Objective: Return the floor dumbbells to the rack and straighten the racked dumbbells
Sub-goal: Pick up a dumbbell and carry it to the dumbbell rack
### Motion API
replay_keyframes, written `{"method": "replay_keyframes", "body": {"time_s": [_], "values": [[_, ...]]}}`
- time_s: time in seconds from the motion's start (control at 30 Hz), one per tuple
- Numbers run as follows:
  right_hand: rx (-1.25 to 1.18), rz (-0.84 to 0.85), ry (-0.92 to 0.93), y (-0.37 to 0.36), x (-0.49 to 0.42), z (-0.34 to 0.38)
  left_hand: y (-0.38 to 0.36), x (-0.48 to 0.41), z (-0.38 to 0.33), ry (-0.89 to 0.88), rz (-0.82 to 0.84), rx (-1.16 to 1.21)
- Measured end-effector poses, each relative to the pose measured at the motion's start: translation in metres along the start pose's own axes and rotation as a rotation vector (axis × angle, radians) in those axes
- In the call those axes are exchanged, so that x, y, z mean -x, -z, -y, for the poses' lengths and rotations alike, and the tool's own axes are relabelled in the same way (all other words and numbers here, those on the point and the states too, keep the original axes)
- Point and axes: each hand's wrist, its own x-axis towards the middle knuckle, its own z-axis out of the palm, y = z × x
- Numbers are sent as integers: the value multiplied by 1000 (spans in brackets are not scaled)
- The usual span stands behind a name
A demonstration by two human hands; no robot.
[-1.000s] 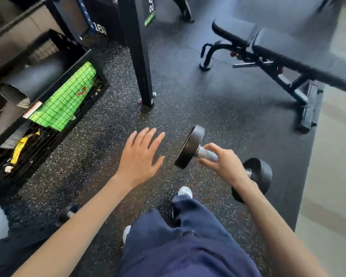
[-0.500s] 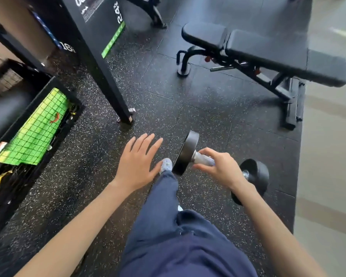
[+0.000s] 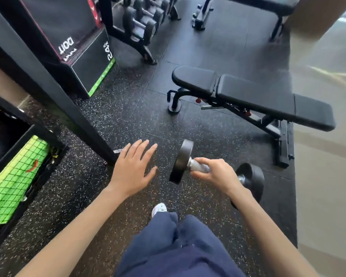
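My right hand (image 3: 214, 173) is closed around the silver handle of a black round-headed dumbbell (image 3: 181, 161), carried level above the speckled rubber floor. One head sticks out to the left of my fist, the other (image 3: 251, 177) shows behind my wrist. My left hand (image 3: 134, 168) hovers flat with fingers spread, holding nothing, left of the dumbbell. The dumbbell rack (image 3: 142, 23) with several black dumbbells stands at the top, ahead and slightly left.
A black adjustable bench (image 3: 254, 96) lies ahead to the right, a second bench (image 3: 248, 5) beyond it. A slanted black post (image 3: 54, 92) and a plyo box (image 3: 78, 48) are on the left. A wire bin (image 3: 18, 176) with green matting sits lower left.
The view has lifted and swung forward, bringing the dumbbell rack and the second bench into sight. My right hand still carries the dumbbell; the left hand stays spread.
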Motion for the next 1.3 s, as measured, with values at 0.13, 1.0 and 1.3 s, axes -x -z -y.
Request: {"method": "replay_keyframes", "body": {"time_s": [0.13,1.0,1.3], "values": [[-11,2,27,23,-51,1,10,-50,20,-4,-25,-12],[10,114,132,186,-422,-74,35,-403,78,131,6,-21],[29,136,99,184,-535,-28,41,-501,183,70,25,-46]]}}
